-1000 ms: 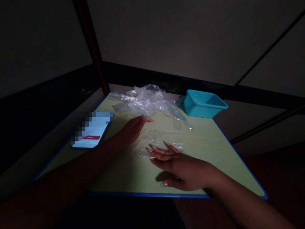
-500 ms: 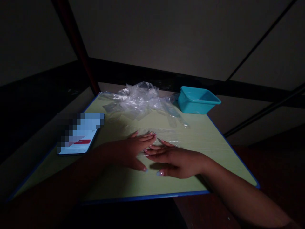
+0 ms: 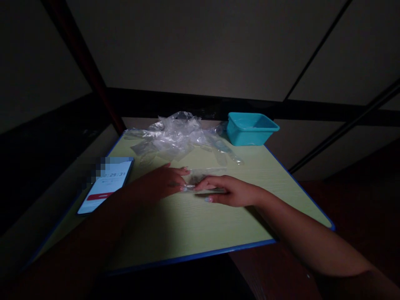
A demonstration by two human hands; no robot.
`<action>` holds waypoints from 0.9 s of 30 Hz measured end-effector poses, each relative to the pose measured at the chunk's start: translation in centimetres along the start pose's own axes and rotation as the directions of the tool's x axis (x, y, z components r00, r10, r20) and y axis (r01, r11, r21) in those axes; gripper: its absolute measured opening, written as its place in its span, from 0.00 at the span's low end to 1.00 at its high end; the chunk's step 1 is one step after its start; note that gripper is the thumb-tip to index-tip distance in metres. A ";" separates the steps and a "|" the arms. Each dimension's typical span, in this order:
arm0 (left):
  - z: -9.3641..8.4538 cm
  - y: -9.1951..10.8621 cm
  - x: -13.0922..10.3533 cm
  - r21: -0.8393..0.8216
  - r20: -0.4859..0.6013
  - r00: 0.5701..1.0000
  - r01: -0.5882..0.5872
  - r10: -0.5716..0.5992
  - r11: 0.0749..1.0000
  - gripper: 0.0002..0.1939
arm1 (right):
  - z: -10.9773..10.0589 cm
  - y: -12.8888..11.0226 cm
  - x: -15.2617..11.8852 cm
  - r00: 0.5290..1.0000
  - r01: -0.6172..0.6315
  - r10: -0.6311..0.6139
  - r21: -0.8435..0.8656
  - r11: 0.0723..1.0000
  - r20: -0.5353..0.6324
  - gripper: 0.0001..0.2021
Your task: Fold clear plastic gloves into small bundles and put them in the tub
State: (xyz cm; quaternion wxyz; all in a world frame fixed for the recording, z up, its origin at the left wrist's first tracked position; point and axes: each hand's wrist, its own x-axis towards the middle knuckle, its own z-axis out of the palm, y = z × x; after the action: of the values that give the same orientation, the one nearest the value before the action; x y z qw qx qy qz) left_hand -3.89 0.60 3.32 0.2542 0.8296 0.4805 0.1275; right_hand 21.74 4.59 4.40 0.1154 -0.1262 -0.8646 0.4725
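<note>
A clear plastic glove [image 3: 208, 174] lies in the middle of the pale green table [image 3: 193, 225], folded into a narrow strip. My left hand [image 3: 162, 183] presses flat on its left end, fingers together and pointing right. My right hand [image 3: 228, 192] rests on the strip's near edge, its fingertips meeting those of the left hand. Both hands touch the plastic; whether either one pinches it is unclear in the dim light.
A heap of clear plastic gloves [image 3: 175, 135] sits at the table's far side. A teal plastic tub [image 3: 250, 128] stands at the far right corner. A lit phone [image 3: 104, 185] lies near the left edge. A dark post [image 3: 84, 62] rises behind the table.
The glove, flat and spread out a second ago, is now folded into a narrow strip. Both hands have come together on it and shifted farther from me.
</note>
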 end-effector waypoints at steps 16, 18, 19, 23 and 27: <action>0.1 0.0 1.0 -0.269 -0.038 0.985 0.151 -0.168 0.951 0.14 | -5.7 3.4 -1.0 0.961 -0.275 0.272 -0.127 0.953 -0.038 0.08; 0.0 -0.2 1.1 -0.231 -0.024 0.983 0.170 -0.180 0.958 0.13 | -6.0 3.9 -1.0 0.953 -0.303 0.298 -0.148 0.942 -0.053 0.07; 0.0 -0.3 1.1 -0.215 -0.022 0.982 0.179 -0.188 0.960 0.13 | -6.1 4.1 -1.0 0.949 -0.316 0.310 -0.160 0.935 -0.062 0.06; -0.3 -0.6 1.0 -0.155 -0.035 0.978 0.199 -0.207 0.968 0.15 | -6.3 4.7 -1.0 0.940 -0.340 0.323 -0.229 0.912 -0.109 0.03; -0.3 -0.3 1.1 -0.138 -0.060 0.963 0.252 -0.262 0.958 0.17 | -6.2 5.0 -0.7 0.930 -0.361 0.333 -0.237 0.902 -0.154 0.06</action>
State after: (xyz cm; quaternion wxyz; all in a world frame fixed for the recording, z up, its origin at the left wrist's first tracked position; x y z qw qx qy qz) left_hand -3.71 1.73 3.43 0.3026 0.7363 0.5846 0.1564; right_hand 24.87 11.82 3.39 0.0589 -0.3181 -0.8752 0.3597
